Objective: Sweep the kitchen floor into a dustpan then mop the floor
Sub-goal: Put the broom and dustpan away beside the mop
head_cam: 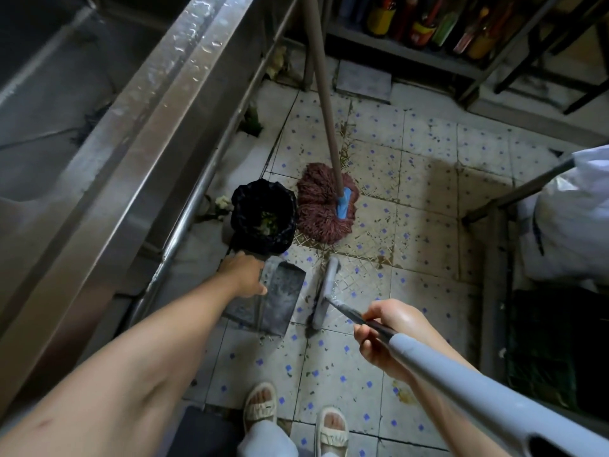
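Partly hidden, left hand [244, 275] fingers behind dustpan [280, 298], grip unclear; right hand [390, 334] wrapped round broom handle [428, 361].

A single wide-angle head camera looked steeply down from standing height onto the tiled floor [425, 199], so that the person's own sandalled feet [260, 405] showed at the bottom edge. It faced forward toward a shelf [402, 47] of bottles at the top of the frame. A steel counter [155, 103] ran along the left edge, bent by the lens. Both forearms reached in from below, close to the camera and large. No second view was given.
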A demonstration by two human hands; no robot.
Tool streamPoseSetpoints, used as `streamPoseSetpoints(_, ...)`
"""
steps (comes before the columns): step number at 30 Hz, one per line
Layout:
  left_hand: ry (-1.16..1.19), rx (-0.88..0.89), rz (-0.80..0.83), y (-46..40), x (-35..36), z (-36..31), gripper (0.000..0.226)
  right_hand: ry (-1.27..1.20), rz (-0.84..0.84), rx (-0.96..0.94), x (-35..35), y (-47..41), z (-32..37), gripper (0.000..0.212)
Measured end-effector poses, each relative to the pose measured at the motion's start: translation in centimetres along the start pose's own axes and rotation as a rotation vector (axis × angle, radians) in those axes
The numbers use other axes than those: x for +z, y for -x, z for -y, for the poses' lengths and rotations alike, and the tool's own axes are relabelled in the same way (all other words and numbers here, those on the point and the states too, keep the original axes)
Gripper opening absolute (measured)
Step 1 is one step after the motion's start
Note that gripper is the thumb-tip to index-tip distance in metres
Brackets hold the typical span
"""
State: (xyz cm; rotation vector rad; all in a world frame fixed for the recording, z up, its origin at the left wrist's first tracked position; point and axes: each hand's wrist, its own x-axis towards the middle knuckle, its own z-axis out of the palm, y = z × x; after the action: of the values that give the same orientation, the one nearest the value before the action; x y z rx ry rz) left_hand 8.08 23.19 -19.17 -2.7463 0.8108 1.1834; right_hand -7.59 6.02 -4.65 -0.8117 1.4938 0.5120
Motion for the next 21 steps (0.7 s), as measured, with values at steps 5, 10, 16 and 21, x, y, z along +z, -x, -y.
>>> streamPoseSetpoints(5,0.003,-0.014,-0.058,0.3,0.1,-1.1,0.046,-0.002,-0.016,-0.008,-0.1,0.3,0.1,0.013)
streamPoseSetpoints(10,0.056,-0.047,-0.094,1.9,-0.9,-0.8,0.049,0.049,-0.013,-0.016,0.0,1.0,0.4,0.013)
streamPoseSetpoints(16,0.172,-0.096,-0.16,6.7,-3.9,0.0,0.056,0.052,0.101,-0.154,2.0,0.5,0.8,0.017)
streamPoseSetpoints(21,0.245,-0.119,-0.219,11.5,-5.0,-0.2,0.056,-0.118,0.04,-0.075,4.7,2.7,0.8,0.023)
